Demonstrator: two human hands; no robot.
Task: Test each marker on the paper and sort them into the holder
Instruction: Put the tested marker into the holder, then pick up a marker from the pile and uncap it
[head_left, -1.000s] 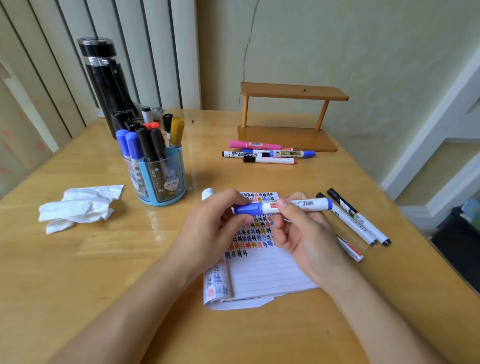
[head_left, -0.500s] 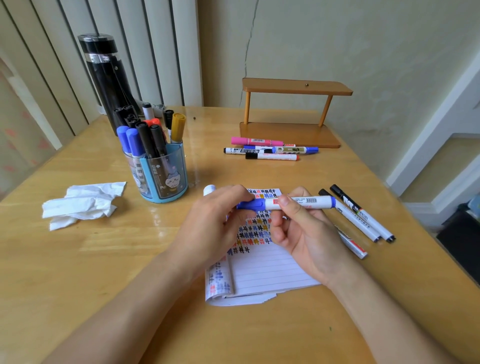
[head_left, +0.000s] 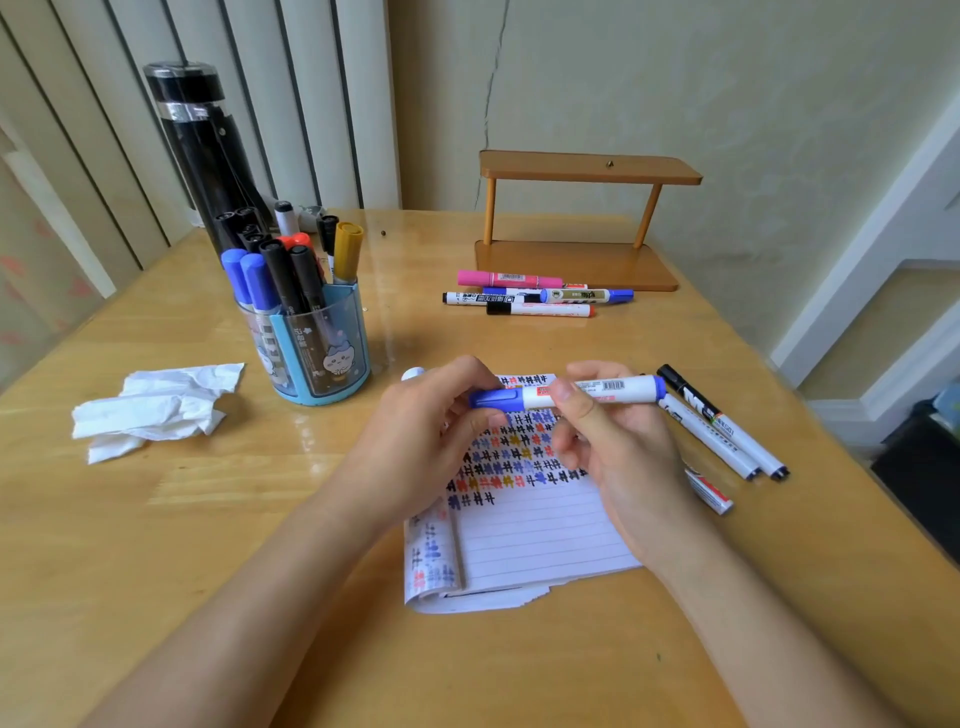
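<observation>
In the middle of the frame, the person holds a blue marker (head_left: 587, 392) flat in the air, just above the top of the paper (head_left: 540, 540). The left hand (head_left: 426, 436) has its fingers curled round the blue cap (head_left: 493, 399) at the marker's left end. The right hand (head_left: 623, 457) pinches the white body between thumb and fingers, near the middle. The cap looks to be on, and it is hard to tell if it is going on or coming off. The paper lies on the table (head_left: 208, 571), with rows of little colored marks on its top half and bare lines lower down. The holder (head_left: 317, 358) stands left of the middle. It is a blue and clear cup already packed with markers standing up. Four more markers (head_left: 535, 299) lie in the upper middle, in front of a wooden stand (head_left: 576, 260). Two white markers (head_left: 727, 423) lie at the right, just beside the right hand, and another one (head_left: 709, 493) peeks out from under that hand. A crumpled tissue (head_left: 150, 405) lies at the left. The blue marker is probably light and stiff, with smooth plastic that could slip, so the body is a good place to hold it. The cap likely snaps on tight, so it may need a firm pull or push. The tip is likely soft, so it should touch the paper gently.
</observation>
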